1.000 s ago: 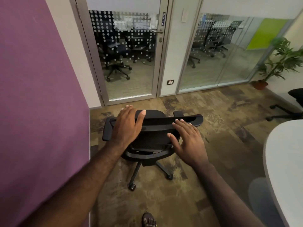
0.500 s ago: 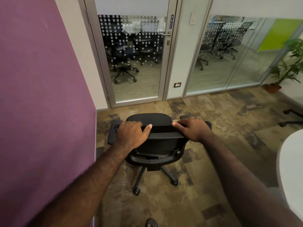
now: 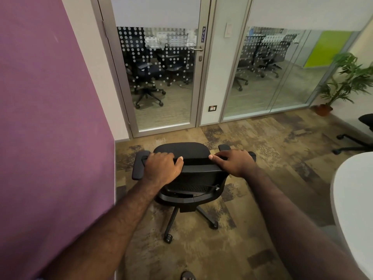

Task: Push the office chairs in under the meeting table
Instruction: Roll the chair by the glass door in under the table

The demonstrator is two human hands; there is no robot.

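In the head view, both hands clench the top rail of the office chair's [image 3: 187,170] backrest, left hand [image 3: 161,168] and right hand [image 3: 235,163] equally near with arms outstretched toward 12 o'clock, while the meeting table [image 3: 355,209] lies at 3 o'clock, so the chair must swing right.

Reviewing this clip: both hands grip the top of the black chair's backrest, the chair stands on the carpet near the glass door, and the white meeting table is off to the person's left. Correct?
Not quite. In the head view the white meeting table is to the person's right, not left. The rest holds: left hand and right hand grip the backrest top of the black chair, standing on the carpet near the glass door.
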